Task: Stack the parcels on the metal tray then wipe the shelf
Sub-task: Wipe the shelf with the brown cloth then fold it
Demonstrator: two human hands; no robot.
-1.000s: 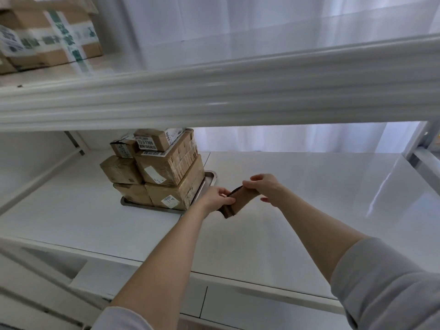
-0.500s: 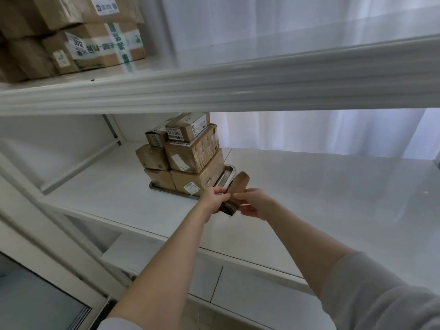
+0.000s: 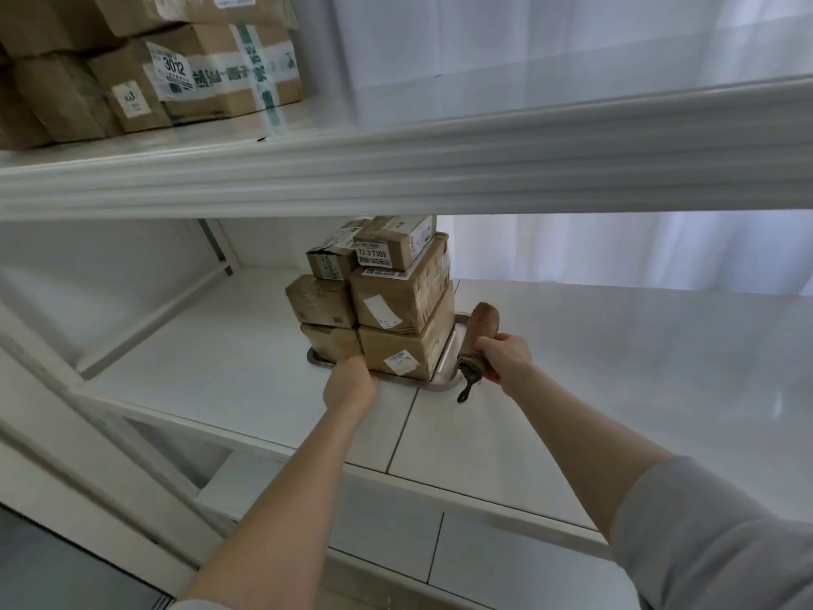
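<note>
Two bare forearms reach forward from the lower edge of the head view toward the stack on the white shelf [image 3: 616,389].

Left hand [image 3: 350,383]: arm extended, back of hand toward the camera, knuckles at the front rim of the metal tray [image 3: 445,377]. Its fingers are curled and turned away; whether they grip the tray rim or only rest against it cannot be told.

Right hand [image 3: 506,356]: arm extended, grey sleeve [image 3: 712,534] pushed back to the forearm. Fingers wrapped closed around the middle of a rolled brown cloth [image 3: 481,334], held tilted with one end up. A dark loop hangs from the lower end of the roll, just beside the tray's front right corner.

The parcels [image 3: 387,301] are cardboard boxes stacked in three layers on the tray, toward the left-centre of the shelf. The upper shelf [image 3: 396,169] carries more taped boxes [image 3: 145,68] at far left.

Differences from 0.5 s ago: both hands then held the cloth together, just in front of the tray's right corner. Now the left hand has let go and moved left to the tray's front rim; the right hand alone holds the cloth, shifted slightly right. The camera has turned a little, so the stack sits nearer the centre of the frame. The arrangement of the parcels is unchanged.
</note>
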